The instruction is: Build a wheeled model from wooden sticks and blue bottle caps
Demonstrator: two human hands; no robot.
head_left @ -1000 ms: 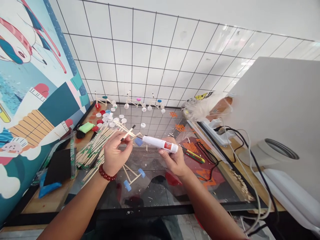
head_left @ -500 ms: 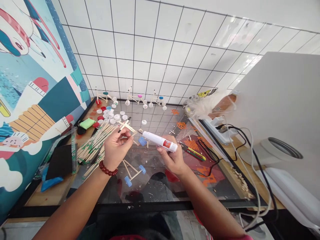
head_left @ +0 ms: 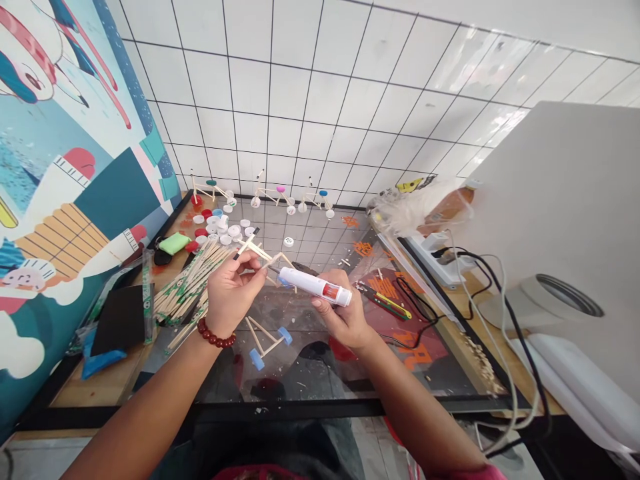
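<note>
Pinched in my left hand [head_left: 234,293] is a small frame of pale wooden sticks [head_left: 257,250] with dark ends on its crosspiece. My right hand [head_left: 343,313] grips a white pen-like tool [head_left: 314,285] with a red patch, its thin dark tip touching or very near the sticks beside my left fingertips. Below them a stick frame with two blue blocks [head_left: 270,350] lies on the dark glossy tabletop. Another blue piece is partly hidden behind the tool. To the left of my left hand is a pile of wooden sticks [head_left: 195,283].
White and red bottle caps [head_left: 225,230] lie behind the stick pile. Three small stick bicycles [head_left: 273,195] stand by the tiled wall. On the right are a yellow-and-red cutter [head_left: 385,301], black cables, a white power strip [head_left: 437,260] and a plastic bag [head_left: 400,213].
The tool in my right hand has shifted slightly left, its tip nearer my left fingertips. The stick frame in my left hand has turned a little, showing more of its far end.
</note>
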